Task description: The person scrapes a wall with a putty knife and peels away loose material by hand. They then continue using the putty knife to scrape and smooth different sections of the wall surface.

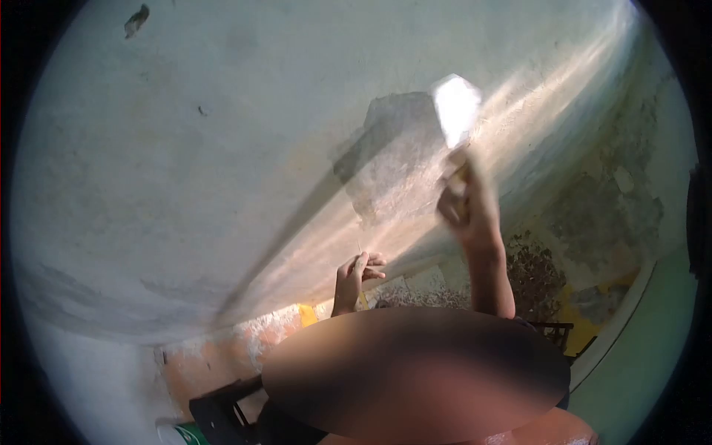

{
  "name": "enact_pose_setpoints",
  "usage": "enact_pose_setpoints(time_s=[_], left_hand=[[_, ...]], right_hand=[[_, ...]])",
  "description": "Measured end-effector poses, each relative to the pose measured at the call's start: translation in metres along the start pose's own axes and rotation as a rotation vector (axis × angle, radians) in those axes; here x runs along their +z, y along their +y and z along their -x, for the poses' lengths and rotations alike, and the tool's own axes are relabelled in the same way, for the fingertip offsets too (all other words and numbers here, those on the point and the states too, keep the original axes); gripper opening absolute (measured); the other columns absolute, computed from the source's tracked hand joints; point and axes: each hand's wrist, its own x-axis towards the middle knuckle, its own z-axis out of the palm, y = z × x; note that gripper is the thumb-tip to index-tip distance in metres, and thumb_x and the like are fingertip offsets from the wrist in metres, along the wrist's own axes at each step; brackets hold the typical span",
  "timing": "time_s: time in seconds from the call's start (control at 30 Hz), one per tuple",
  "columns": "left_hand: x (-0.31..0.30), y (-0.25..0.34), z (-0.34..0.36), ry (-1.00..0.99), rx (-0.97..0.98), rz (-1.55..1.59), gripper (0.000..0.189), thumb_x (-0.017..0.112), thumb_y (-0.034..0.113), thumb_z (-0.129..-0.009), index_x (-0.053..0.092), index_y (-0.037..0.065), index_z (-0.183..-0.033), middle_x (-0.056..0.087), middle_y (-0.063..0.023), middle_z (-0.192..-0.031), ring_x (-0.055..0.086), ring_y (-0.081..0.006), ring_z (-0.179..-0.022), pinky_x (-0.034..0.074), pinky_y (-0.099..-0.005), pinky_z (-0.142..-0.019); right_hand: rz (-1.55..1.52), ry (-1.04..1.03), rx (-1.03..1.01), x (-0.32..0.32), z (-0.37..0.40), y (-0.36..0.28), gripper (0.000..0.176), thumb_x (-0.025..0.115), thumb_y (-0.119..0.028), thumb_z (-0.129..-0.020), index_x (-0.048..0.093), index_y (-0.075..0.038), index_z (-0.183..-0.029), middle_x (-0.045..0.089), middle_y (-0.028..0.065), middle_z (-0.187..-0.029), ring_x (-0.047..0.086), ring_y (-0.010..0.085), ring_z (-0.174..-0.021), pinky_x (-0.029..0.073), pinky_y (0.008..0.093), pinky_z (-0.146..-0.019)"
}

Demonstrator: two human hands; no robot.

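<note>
My left hand is low in front of me, thumb and forefinger pinched together and the other fingers stretching to the right. A thin, needle-like sliver points up from the pinch. Higher and to the right, my right hand is raised and smeared by motion, its fingers curled in. What it holds, if anything, I cannot make out. Right above its fingertips shows a glaring white, sharp-edged patch, overlapping the fingers' end in this view. A blurred oval hides the area below both hands.
A pale plastered wall with a grey patch and streaks of light fills the background. Dry leaves lie beyond my right forearm. Dark furniture and a green-and-white container are at lower left.
</note>
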Motion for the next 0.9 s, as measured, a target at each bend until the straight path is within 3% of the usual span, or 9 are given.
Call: enact_pose_setpoints(time_s=[0.03,0.13,0.23,0.33,0.53,0.67,0.77,0.87,0.9], left_hand=[[-0.002,-0.003,0.006,-0.010,-0.011,-0.018,0.047,0.052,0.034,-0.104,0.065,-0.009,-0.117,0.072,-0.0177,-0.103,0.071,-0.0221,-0.078,0.057,-0.0341,-0.080],[0.003,0.005,0.015,-0.042,0.027,-0.023,0.046,0.051,0.033,-0.106,0.065,-0.009,-0.117,0.072,-0.0163,-0.101,0.072,-0.0212,-0.079,0.057,-0.0345,-0.080],[0.003,0.005,0.028,-0.052,0.071,0.042,0.044,0.050,0.032,-0.107,0.066,-0.009,-0.116,0.072,-0.0148,-0.101,0.071,-0.0204,-0.081,0.057,-0.0343,-0.081],[0.000,-0.005,0.038,-0.108,0.125,0.066,0.039,0.048,0.027,-0.109,0.066,-0.007,-0.116,0.072,-0.0134,-0.101,0.071,-0.0191,-0.087,0.058,-0.0300,-0.079],[-0.014,-0.061,0.059,0.017,0.189,-0.058,0.038,0.053,0.030,-0.107,0.062,-0.002,-0.128,0.071,-0.0135,-0.107,0.070,-0.0177,-0.090,0.057,-0.0287,-0.078],[-0.013,-0.094,0.086,0.203,0.057,-0.411,0.062,0.061,0.041,-0.101,0.048,-0.002,-0.144,0.065,-0.0229,-0.125,0.066,-0.0253,-0.110,0.053,-0.0360,-0.092],[-0.001,-0.090,0.120,0.225,-0.112,-0.390,0.076,0.063,0.048,-0.099,0.042,-0.003,-0.150,0.051,-0.0309,-0.143,0.054,-0.0373,-0.131,0.044,-0.0428,-0.107],[0.012,-0.100,0.140,0.426,-0.050,-0.528,0.082,0.058,0.053,-0.099,0.037,-0.006,-0.152,0.028,-0.0327,-0.158,0.026,-0.0440,-0.150,0.028,-0.0467,-0.120],[0.015,-0.076,0.153,0.505,-0.006,-0.503,0.069,0.060,0.048,-0.100,0.050,-0.006,-0.142,0.049,-0.0298,-0.144,0.049,-0.0395,-0.135,0.042,-0.0445,-0.109]], right_hand=[[-0.020,0.310,-0.090,0.017,-0.007,-0.025,0.028,0.056,-0.038,-0.104,0.058,-0.011,-0.100,0.052,-0.0028,-0.071,0.031,0.0015,-0.044,0.029,0.0208,-0.034],[-0.100,0.293,-0.186,-0.003,0.002,-0.061,0.026,0.054,-0.034,-0.106,0.057,-0.008,-0.105,0.041,-0.0049,-0.063,0.021,0.0031,-0.037,0.021,0.0230,-0.031],[-0.156,0.210,-0.105,-0.027,0.028,-0.038,0.039,0.046,-0.047,-0.107,0.047,-0.020,-0.079,0.026,-0.0079,-0.046,0.012,0.0048,-0.031,0.013,0.0259,-0.031],[0.004,0.403,0.113,-0.051,0.050,0.039,0.039,0.055,-0.054,-0.101,0.051,-0.019,-0.083,0.041,-0.0075,-0.056,0.030,0.0046,-0.038,0.022,0.0242,-0.033],[0.232,0.147,0.918,-0.099,0.139,0.196,0.024,0.057,-0.035,-0.103,0.054,-0.013,-0.095,0.042,-0.0034,-0.062,0.032,0.0067,-0.043,0.023,0.0243,-0.038],[0.332,-0.206,1.013,-0.087,0.162,0.214,0.019,0.055,-0.028,-0.104,0.054,-0.010,-0.109,0.046,-0.0016,-0.068,0.034,0.0074,-0.045,0.025,0.0240,-0.041],[0.511,-0.449,0.950,-0.087,0.168,0.219,0.017,0.054,-0.021,-0.105,0.054,-0.008,-0.114,0.048,-0.0018,-0.071,0.039,0.0073,-0.048,0.029,0.0243,-0.043],[0.757,-0.762,0.503,-0.096,0.180,0.227,0.025,0.054,-0.014,-0.104,0.051,-0.003,-0.126,0.053,-0.0007,-0.076,0.048,0.0090,-0.060,0.041,0.0265,-0.053],[0.881,-0.844,0.390,-0.089,0.183,0.218,0.039,0.061,-0.020,-0.101,0.046,0.000,-0.130,0.069,0.0236,-0.090,0.070,0.0384,-0.082,0.052,0.0446,-0.071]])
